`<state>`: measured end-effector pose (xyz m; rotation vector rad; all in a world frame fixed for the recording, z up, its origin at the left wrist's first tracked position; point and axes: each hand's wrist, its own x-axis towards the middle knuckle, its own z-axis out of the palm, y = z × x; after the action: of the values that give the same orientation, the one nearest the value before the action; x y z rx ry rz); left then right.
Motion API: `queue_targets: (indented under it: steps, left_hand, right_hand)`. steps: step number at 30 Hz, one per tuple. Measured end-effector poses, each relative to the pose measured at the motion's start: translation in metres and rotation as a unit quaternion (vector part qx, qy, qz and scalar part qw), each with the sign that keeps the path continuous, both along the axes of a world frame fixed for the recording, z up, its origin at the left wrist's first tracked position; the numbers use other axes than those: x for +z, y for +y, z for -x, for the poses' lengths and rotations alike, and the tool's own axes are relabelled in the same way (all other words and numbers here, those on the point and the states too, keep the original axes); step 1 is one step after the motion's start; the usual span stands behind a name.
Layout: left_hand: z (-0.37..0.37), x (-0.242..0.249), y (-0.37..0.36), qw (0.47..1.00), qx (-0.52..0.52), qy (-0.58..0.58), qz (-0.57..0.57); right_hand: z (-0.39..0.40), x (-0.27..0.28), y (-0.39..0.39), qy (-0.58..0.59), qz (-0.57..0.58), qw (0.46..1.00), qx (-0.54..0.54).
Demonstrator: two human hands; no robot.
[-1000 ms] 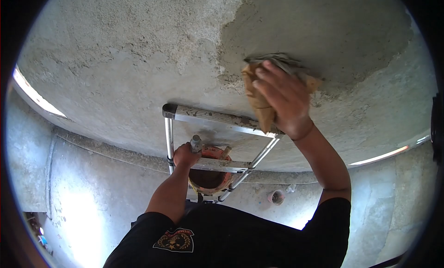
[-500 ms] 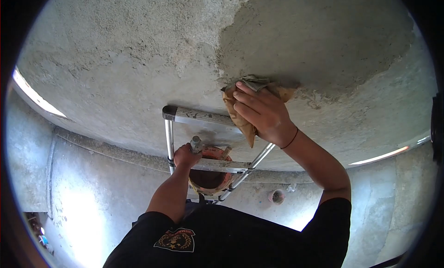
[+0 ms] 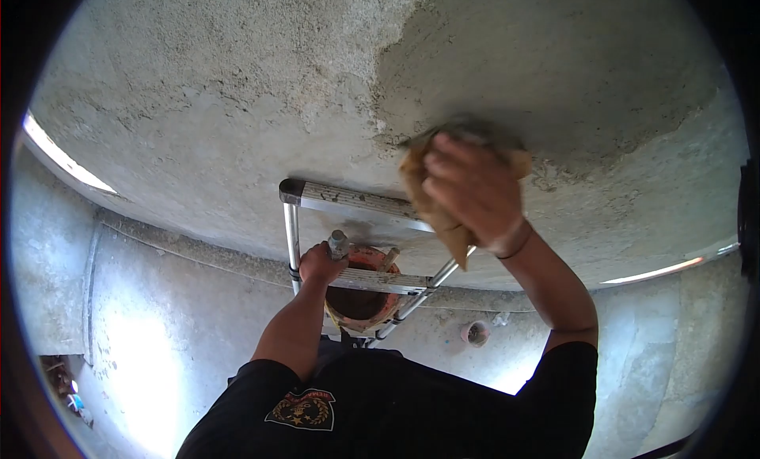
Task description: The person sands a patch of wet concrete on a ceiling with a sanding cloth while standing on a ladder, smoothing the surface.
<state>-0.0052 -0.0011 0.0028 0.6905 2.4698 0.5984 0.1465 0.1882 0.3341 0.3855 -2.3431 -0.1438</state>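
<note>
My right hand (image 3: 475, 191), blurred by motion, presses a crumpled piece of brown paper (image 3: 416, 182) to the wall. The paper touches the lower edge of a darker, smoother plaster patch (image 3: 546, 71). Its top edge is dirty grey, and one corner hangs down past my palm. Lower left, my left hand (image 3: 319, 263) is closed at the side of the ladder (image 3: 356, 201), around a grey, round-ended object (image 3: 338, 242) that looks like a tool handle. The rest of that object is hidden. Below a ladder step hangs or stands an orange bucket (image 3: 388, 302) with dark grey contents.
Rough, unsmoothed wall (image 3: 237, 71) spreads to the left of the patch. A stick-like handle (image 3: 389, 259) leans at the bucket's rim. On the floor below lies a small pinkish bucket (image 3: 475, 333). Bright gaps show at both sides, and assorted items (image 3: 73, 399) sit at lower left.
My right hand and the brown paper have slid right and slightly down along the wall. My left hand keeps its place at the ladder.
</note>
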Motion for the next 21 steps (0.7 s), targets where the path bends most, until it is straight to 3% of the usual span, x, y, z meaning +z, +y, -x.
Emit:
queue_targets:
  steps: [1,3,9,15,17,21]
  left_hand:
    - [-0.002,0.0,-0.002,1.0,0.0,-0.01,-0.002]
    - [-0.004,-0.004,-0.001,1.0,0.003,-0.013,-0.001]
    - [-0.004,0.001,-0.001,1.0,0.001,-0.005,0.006]
    - [-0.004,0.0,0.002,1.0,0.013,-0.019,0.017]
    - [-0.004,0.002,0.001,0.999,0.022,-0.024,0.021]
    - [0.0,0.002,0.002,0.999,0.02,-0.022,0.012]
  right_hand:
    - [-0.001,0.008,0.001,0.059,0.007,0.998,-0.004]
    - [0.001,0.015,0.004,0.05,0.048,0.997,-0.018]
    - [0.008,-0.03,0.0,-0.087,0.029,0.995,0.032]
    - [0.006,-0.003,0.005,0.029,0.015,0.999,0.033]
    - [0.026,-0.022,0.008,0.006,-0.001,1.0,-0.002]
    - [0.034,-0.034,-0.004,-0.091,0.012,0.995,0.025]
